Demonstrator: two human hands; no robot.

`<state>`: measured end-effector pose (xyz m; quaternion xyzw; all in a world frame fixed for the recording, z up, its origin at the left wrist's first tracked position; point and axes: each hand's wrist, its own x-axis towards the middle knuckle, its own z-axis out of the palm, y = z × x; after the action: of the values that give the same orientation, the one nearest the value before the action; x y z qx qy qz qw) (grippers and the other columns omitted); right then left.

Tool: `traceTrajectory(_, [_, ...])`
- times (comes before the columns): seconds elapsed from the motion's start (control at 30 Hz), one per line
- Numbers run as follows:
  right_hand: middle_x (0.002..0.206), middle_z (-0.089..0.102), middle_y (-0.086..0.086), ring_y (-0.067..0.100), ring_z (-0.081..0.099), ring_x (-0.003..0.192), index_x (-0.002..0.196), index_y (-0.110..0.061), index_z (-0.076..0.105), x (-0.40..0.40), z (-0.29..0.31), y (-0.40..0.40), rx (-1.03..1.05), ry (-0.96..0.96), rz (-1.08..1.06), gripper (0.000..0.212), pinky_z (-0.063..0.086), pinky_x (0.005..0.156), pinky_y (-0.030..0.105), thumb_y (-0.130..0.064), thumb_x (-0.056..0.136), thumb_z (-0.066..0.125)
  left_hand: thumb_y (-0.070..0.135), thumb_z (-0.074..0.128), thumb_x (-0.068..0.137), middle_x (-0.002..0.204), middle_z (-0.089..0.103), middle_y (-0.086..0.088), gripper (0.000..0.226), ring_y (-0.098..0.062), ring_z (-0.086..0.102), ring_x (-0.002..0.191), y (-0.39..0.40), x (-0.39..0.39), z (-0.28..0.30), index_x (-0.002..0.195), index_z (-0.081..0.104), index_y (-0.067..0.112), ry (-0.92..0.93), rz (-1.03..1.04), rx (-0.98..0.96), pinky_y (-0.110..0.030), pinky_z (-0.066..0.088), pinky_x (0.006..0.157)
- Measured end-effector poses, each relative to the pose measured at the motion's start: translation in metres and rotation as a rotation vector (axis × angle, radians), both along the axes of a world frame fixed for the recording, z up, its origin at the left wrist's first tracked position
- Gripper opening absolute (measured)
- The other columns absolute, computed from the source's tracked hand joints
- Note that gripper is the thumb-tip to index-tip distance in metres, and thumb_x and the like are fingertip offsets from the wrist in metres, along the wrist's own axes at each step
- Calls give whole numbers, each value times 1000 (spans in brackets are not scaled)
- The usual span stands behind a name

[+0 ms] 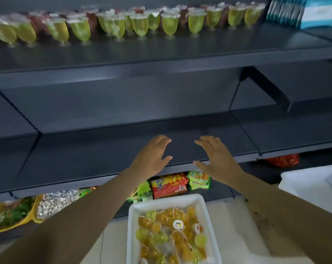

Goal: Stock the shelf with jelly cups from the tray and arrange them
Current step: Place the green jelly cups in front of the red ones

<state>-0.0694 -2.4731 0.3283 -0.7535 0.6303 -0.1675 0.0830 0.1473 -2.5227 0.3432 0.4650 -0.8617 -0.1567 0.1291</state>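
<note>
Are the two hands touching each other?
Apart. The head view shows the left hand and the right hand held open side by side, with a plain strip of dark shelf showing between them.

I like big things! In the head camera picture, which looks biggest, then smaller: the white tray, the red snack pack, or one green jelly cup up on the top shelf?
1. White tray, though it is also nearest the camera.
2. Red snack pack.
3. One green jelly cup, though it is farthest away, so it may look smaller than it is.
</note>
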Motion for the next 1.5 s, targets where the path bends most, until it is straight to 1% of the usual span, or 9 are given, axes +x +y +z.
traceTrajectory(0.2, [131,53,13,35,48,124,129,-11,55,12,-132,21,201,-15,21,60,41,102,46,-40,78,65,28,53,94,146,34,-4,56,-18,32,135,24,25,-158,144,32,13,-182,86,271,-23,25,106])
traceTrajectory(0.43, [147,35,6,22,26,137,142,-15,37,46,-300,45,553,-131,1,67,21,110,27,-39,85,64,27,59,90,144,40,-6,58,-21,41,131,53,63,-331,141,38,9,-296,234,628,-27,34,104])
traceTrajectory(0.57, [144,39,8,21,33,133,141,-10,37,82,-387,61,771,-308,-190,69,28,107,27,-35,84,67,29,63,88,136,47,-8,56,-24,49,122,66,82,-407,136,42,10,-282,400,758,-31,42,97])
traceTrajectory(0.7, [130,52,10,22,47,121,134,-7,47,120,-450,83,921,-473,-427,65,34,98,24,-32,80,73,32,63,88,133,50,-13,59,-27,48,123,79,95,-468,135,42,4,-291,561,861,-33,41,98])
traceTrajectory(0.83, [125,57,9,22,53,114,132,-9,48,143,-493,92,951,-603,-624,67,42,95,30,-34,77,76,30,60,91,123,55,-16,49,-28,53,114,82,97,-504,128,47,1,-316,627,775,-32,44,95])
traceTrajectory(0.93, [122,60,9,22,55,112,129,-9,48,154,-510,89,934,-665,-729,59,40,87,23,-29,80,74,26,56,94,123,51,-15,32,-25,54,108,78,94,-519,117,53,4,-468,506,636,-32,47,94])
traceTrajectory(1.03, [126,60,9,23,55,117,132,-9,47,165,-522,84,911,-697,-803,57,42,92,26,-28,84,71,23,57,93,124,51,-13,25,-24,51,110,64,97,-533,112,58,6,-566,348,513,-33,45,97])
traceTrajectory(1.17, [128,60,6,24,55,118,132,-12,50,180,-536,83,850,-771,-958,51,46,98,37,-25,86,68,25,64,88,120,57,-10,34,-25,54,111,44,101,-544,117,58,7,-572,235,577,-33,44,96])
traceTrajectory(1.5, [115,68,0,20,61,107,120,-18,63,196,-558,77,719,-857,-1241,42,52,91,39,-27,81,74,28,73,80,129,54,-8,48,-27,51,118,28,106,-556,122,57,11,-626,106,641,-34,44,98])
